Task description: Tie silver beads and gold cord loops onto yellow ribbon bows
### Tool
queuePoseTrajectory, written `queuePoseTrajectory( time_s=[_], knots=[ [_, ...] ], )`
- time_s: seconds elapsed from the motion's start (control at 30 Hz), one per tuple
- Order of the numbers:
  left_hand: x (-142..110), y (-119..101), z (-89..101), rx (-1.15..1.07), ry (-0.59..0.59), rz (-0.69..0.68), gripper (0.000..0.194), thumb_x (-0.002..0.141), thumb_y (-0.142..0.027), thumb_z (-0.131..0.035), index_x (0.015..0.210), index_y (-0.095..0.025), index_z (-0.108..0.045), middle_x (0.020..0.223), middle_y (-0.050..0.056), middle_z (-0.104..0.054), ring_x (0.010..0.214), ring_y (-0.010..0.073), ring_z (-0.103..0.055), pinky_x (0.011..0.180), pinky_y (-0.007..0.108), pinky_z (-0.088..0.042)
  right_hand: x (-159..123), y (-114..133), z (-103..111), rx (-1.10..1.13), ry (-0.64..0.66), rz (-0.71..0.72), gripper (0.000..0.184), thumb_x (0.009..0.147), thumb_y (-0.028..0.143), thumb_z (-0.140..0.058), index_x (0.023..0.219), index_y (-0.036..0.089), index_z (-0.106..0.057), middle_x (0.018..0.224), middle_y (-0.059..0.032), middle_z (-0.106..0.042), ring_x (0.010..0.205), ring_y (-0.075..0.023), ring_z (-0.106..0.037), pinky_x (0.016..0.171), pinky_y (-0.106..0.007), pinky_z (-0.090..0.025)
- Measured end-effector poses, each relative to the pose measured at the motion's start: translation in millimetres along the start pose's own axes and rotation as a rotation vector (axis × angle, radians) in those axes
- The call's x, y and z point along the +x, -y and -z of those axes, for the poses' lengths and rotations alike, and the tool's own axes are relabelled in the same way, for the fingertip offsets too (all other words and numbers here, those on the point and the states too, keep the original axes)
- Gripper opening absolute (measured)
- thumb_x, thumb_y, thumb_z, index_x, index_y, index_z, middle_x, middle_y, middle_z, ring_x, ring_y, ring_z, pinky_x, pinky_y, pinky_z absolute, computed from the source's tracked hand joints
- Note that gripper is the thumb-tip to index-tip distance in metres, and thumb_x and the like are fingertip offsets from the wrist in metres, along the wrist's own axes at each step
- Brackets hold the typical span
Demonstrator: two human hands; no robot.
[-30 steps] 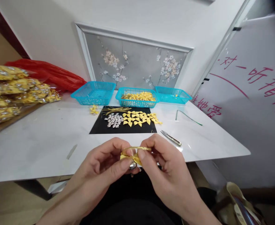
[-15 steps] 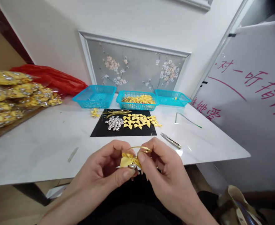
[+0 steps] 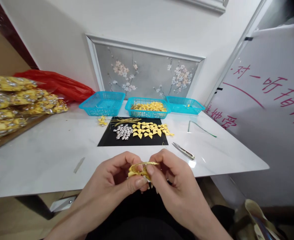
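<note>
Both hands meet in front of the table's near edge. My left hand (image 3: 116, 180) is closed, its thumb and fingers pinching a yellow ribbon bow (image 3: 134, 170). The silver bell under the bow is almost wholly hidden by my left thumb. My right hand (image 3: 173, 180) is closed too, thumb against forefinger on a gold cord (image 3: 147, 163) that arcs over the bow. Beyond the hands lies a black mat (image 3: 131, 142) with silver bells (image 3: 123, 132), yellow bows (image 3: 149, 129) and loose gold cords (image 3: 126, 121) on it.
Three blue baskets (image 3: 102, 111) line the wall; the middle one holds yellow bows. Thread snips (image 3: 183, 150) lie right of the mat, a green strip (image 3: 203, 128) beyond them. Bagged bows with bells (image 3: 11, 100) and a red plastic bag (image 3: 59, 85) are at the left.
The bow tilted up, then turned back in my fingers, and the silver bell is now mostly covered by my left thumb. The gold cord's loop has shifted slightly. Both hands keep their pinch.
</note>
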State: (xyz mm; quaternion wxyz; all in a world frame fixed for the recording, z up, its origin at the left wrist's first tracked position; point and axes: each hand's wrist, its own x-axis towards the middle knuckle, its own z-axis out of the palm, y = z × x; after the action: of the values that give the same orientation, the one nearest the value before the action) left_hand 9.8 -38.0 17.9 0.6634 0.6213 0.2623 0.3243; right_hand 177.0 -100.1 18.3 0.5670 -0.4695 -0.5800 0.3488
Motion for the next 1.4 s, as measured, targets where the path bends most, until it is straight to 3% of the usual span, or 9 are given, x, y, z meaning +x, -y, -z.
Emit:
queuePoseTrajectory(
  time_s=[0.27,0.37,0.47,0.53,0.6,0.7,0.83,1.13,1.4],
  knots=[
    [-1,-6,-4.7,-0.062,-0.048,0.025,0.015,0.079,-0.027,-0.084,0.087,-0.026,-0.071,0.071,-0.004,-0.073,0.067,0.0101,-0.064,0.066,0.017,-0.053,-2,2,-1,0.064,0.041,-0.042,0.013,0.099,0.025,-0.052,0.087,0.021,-0.056,0.072,0.0031,-0.054,0.058,-0.0094,-0.054,0.051,-0.021,-0.044],
    [-1,-8,-6.7,-0.052,-0.093,0.030,0.015,0.078,-0.026,-0.084,0.087,-0.026,-0.073,0.068,-0.004,-0.074,0.063,0.0094,-0.065,0.064,0.016,-0.053,-2,1,2,-0.006,0.058,-0.020,0.015,0.099,0.024,-0.051,0.085,0.022,-0.055,0.073,0.0032,-0.055,0.059,-0.0100,-0.053,0.052,-0.022,-0.044],
    [-2,-8,-7.8,0.002,-0.149,0.027,0.014,0.077,-0.024,-0.085,0.085,-0.026,-0.073,0.066,-0.005,-0.073,0.061,0.0092,-0.064,0.062,0.015,-0.052,-1,3,9,-0.137,0.044,0.071,0.007,0.097,0.019,-0.053,0.097,0.023,-0.058,0.090,0.0005,-0.063,0.080,-0.0131,-0.061,0.065,-0.023,-0.050],
    [-2,-9,-9.1,0.054,-0.172,0.013,0.013,0.076,-0.022,-0.084,0.082,-0.026,-0.073,0.065,-0.006,-0.073,0.060,0.0093,-0.063,0.061,0.015,-0.052,1,7,15,-0.212,0.024,0.164,0.024,0.095,0.015,-0.056,0.116,0.027,-0.058,0.112,-0.0004,-0.064,0.099,-0.0140,-0.060,0.079,-0.024,-0.051],
    [-2,-11,-11.3,0.131,-0.177,-0.008,0.011,0.076,-0.020,-0.082,0.080,-0.027,-0.074,0.067,-0.005,-0.072,0.061,0.0102,-0.064,0.061,0.016,-0.052,5,13,19,-0.265,0.050,0.248,0.039,0.095,0.012,-0.059,0.129,0.031,-0.055,0.122,0.0016,-0.062,0.107,-0.0129,-0.058,0.090,-0.024,-0.048],
    [-2,-14,-14.4,0.286,-0.194,-0.056,0.005,0.078,-0.024,-0.078,0.080,-0.028,-0.077,0.071,-0.004,-0.075,0.064,0.0131,-0.066,0.061,0.018,-0.054,12,18,18,-0.290,0.129,0.333,0.027,0.097,0.012,-0.060,0.116,0.030,-0.066,0.104,0.0045,-0.068,0.097,-0.0110,-0.061,0.089,-0.024,-0.047],
    [-6,-13,-13.8,0.440,-0.294,-0.106,0.007,0.083,-0.033,-0.073,0.081,-0.029,-0.078,0.068,-0.003,-0.076,0.061,0.0160,-0.070,0.058,0.020,-0.056,16,16,16,-0.269,0.050,0.323,0.016,0.096,0.012,-0.063,0.086,0.021,-0.070,0.085,0.0041,-0.066,0.082,-0.0098,-0.061,0.075,-0.022,-0.047],
    [-13,-11,-14.9,0.559,-0.481,-0.222,0.009,0.082,-0.032,-0.072,0.084,-0.036,-0.080,0.074,-0.006,-0.080,0.064,0.0153,-0.074,0.059,0.017,-0.058,13,11,21,-0.183,-0.002,0.313,0.014,0.098,0.014,-0.059,0.088,0.020,-0.066,0.085,0.0035,-0.066,0.081,-0.0096,-0.060,0.072,-0.023,-0.046],
    [-18,-1,-11.9,0.581,-0.536,-0.241,0.008,0.083,-0.038,-0.072,0.089,-0.038,-0.078,0.083,-0.008,-0.082,0.072,0.0146,-0.076,0.064,0.013,-0.059,10,8,24,-0.141,0.021,0.302,0.013,0.098,0.016,-0.059,0.090,0.020,-0.067,0.088,0.0026,-0.065,0.084,-0.0106,-0.060,0.076,-0.024,-0.047]
  ],
)
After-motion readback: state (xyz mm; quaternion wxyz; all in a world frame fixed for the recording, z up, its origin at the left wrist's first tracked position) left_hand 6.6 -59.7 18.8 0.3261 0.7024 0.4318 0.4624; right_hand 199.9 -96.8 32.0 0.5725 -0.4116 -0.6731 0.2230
